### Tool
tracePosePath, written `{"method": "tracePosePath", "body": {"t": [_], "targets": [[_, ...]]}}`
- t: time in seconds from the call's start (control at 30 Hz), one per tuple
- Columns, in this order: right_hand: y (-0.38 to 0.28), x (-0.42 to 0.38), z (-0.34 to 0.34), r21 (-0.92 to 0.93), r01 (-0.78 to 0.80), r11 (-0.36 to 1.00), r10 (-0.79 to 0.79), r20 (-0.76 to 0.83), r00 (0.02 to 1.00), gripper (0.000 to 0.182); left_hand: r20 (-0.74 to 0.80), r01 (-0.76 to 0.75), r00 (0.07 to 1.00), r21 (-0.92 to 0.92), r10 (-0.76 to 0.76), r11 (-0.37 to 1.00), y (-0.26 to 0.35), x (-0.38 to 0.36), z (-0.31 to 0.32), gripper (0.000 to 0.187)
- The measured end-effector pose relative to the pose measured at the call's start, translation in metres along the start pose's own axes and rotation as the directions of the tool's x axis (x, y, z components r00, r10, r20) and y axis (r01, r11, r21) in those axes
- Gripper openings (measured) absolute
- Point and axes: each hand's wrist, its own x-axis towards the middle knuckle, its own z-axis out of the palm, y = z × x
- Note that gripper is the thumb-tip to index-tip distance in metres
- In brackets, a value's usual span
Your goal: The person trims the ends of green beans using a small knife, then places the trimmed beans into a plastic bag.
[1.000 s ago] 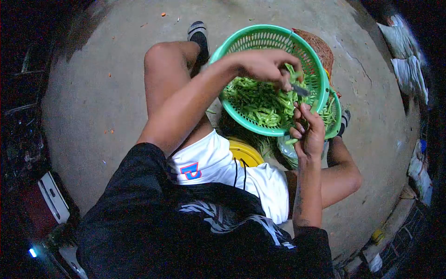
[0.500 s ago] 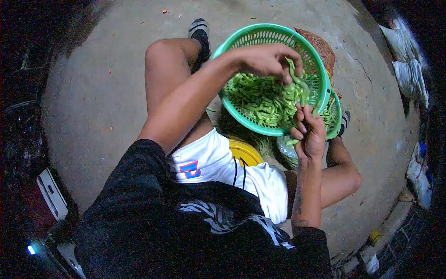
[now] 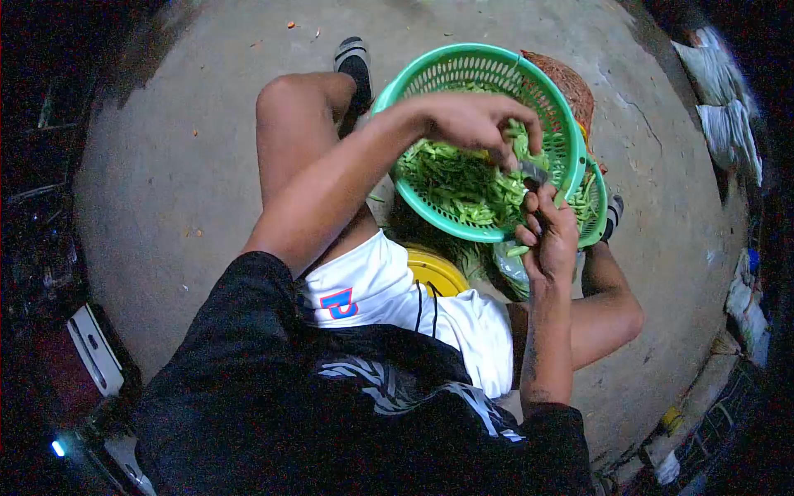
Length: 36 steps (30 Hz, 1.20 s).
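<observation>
Over the last half second the left hand (image 3: 475, 120) had dropped back from its raised pinch over the far side of the green basket (image 3: 430, 70) and drawn in toward the right hand (image 3: 550, 236), so that the two now met at the basket's four o'clock rim. The long green pod (image 3: 519, 142) that had been lifted clear half a second before lay lower, its free end down against the small knife blade (image 3: 533, 172) (a short grey sliver, partly hidden by the fingers). Judging from that, the pod was being brought to the blade for trimming, one pod out of many, with the heap of green pods (image 3: 459, 186) in the basket barely reduced.

The left forearm crossed the body from seven o'clock up toward one o'clock, over the raised knee, wrist bent down, fingers pinched closed on the pod. The right forearm rose almost straight toward twelve o'clock from the lap, wrist upright, its fingers curled tight around the knife's handle with the blade pointing up toward the left fingertips. The basket sat tilted between the knees, resting on a second green basket (image 3: 597, 207) at its four o'clock, with a yellow lid (image 3: 434, 271) just below at six o'clock.
</observation>
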Motion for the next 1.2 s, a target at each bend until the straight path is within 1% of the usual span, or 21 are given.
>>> {"method": "tracePosePath", "body": {"t": [0.03,0.07,0.1,0.2,0.23,0.3,0.37,0.47,0.53,0.6,0.63,0.7,0.73,0.77,0.83,0.9,0.97,1.0,1.03,1.1,1.2], "targets": [[0.001,0.001,0.000,-0.004,0.013,1.000,-0.013,-0.023,1.000,0.017,0.066,0.026,0.998,-0.041,-0.023,0.999,0.001,0.001,0.008,0.039],[0.001,0.000,0.000,-0.006,0.010,1.000,-0.010,-0.026,1.000,0.017,0.131,-0.009,0.991,-0.066,0.017,0.998,0.000,0.005,0.012,0.039],[0.001,0.000,0.000,-0.003,0.009,1.000,-0.009,-0.002,1.000,0.017,0.129,-0.009,0.992,-0.073,0.019,0.997,-0.005,0.006,0.010,0.039],[-0.004,-0.002,0.001,-0.008,-0.033,0.999,0.033,0.004,0.999,0.016,-0.010,-0.075,0.997,-0.119,0.075,0.990,-0.009,0.003,-0.011,0.036],[-0.006,-0.001,0.003,-0.010,-0.064,0.998,0.064,-0.017,0.998,0.016,-0.067,-0.021,0.998,-0.158,0.010,0.987,-0.006,-0.003,-0.015,0.035],[-0.008,-0.001,0.005,0.016,-0.054,0.998,0.053,0.037,0.998,0.016,-0.054,0.016,0.998,-0.122,-0.022,0.992,-0.002,-0.004,-0.019,0.035],[-0.009,0.000,0.009,0.035,-0.050,0.998,0.047,0.083,0.995,0.016,-0.051,-0.011,0.999,-0.089,0.007,0.996,-0.005,0.000,-0.013,0.035],[-0.005,0.001,0.015,-0.094,-0.032,0.995,0.039,0.074,0.996,0.019,-0.034,-0.033,0.999,-0.063,0.030,0.997,-0.007,0.005,-0.005,0.035],[0.000,0.001,0.012,-0.121,-0.053,0.991,0.063,0.077,0.995,0.021,-0.015,-0.026,1.000,-0.055,0.025,0.998,0.000,0.004,-0.002,0.035],[0.002,0.003,0.012,-0.177,-0.053,0.983,0.075,0.118,0.990,0.028,0.042,-0.055,0.998,0.027,0.054,0.998,0.004,0.004,0.002,0.034],[0.001,0.002,0.012,-0.179,-0.051,0.983,0.073,0.119,0.990,0.028,0.042,-0.056,0.998,0.028,0.055,0.998,0.001,0.005,0.000,0.034],[0.000,0.000,0.016,-0.083,-0.019,0.996,0.031,0.152,0.988,0.031,0.003,-0.153,0.988,0.000,0.153,0.988,-0.005,0.005,-0.008,0.032],[-0.001,0.000,0.016,-0.071,-0.027,0.997,0.036,0.126,0.991,0.035,-0.055,-0.119,0.991,0.002,0.119,0.993,-0.007,0.002,-0.012,0.031],[-0.002,-0.001,0.014,-0.071,-0.028,0.997,0.037,0.130,0.991,0.035,-0.059,-0.117,0.991,0.005,0.118,0.993,-0.009,-0.002,-0.017,0.031],[-0.004,-0.002,0.009,-0.198,0.026,0.980,-0.013,0.068,0.998,0.035,-0.095,-0.037,0.995,-0.083,0.028,0.996,-0.006,-0.007,-0.025,0.030],[-0.003,-0.001,0.007,-0.230,0.035,0.972,-0.020,0.069,0.997,0.035,-0.106,-0.016,0.994,-0.101,0.005,0.995,-0.004,-0.008,-0.021,0.030],[0.002,0.002,0.005,-0.267,0.119,0.956,-0.108,0.055,0.993,0.034,-0.160,-0.030,0.986,0.052,0.038,0.998,0.000,-0.007,-0.012,0.031],[0.002,0.001,0.005,-0.268,0.119,0.956,-0.108,0.056,0.993,0.034,-0.129,-0.037,0.990,0.167,0.059,0.985,0.001,-0.005,-0.012,0.033],[0.000,0.000,0.006,-0.292,0.107,0.950,-0.095,0.054,0.994,0.034,-0.130,-0.037,0.990,0.167,0.060,0.985,0.002,-0.003,-0.010,0.033],[0.000,-0.002,0.004,-0.317,0.092,0.944,-0.080,0.051,0.995,0.034,-0.093,-0.048,0.994,0.057,0.053,0.997,0.000,-0.002,-0.009,0.035],[0.001,-0.003,0.001,-0.308,0.146,0.940,-0.137,0.052,0.989,0.034,-0.135,-0.050,0.990,-0.037,0.044,0.998,-0.007,-0.003,-0.014,0.036]]}}
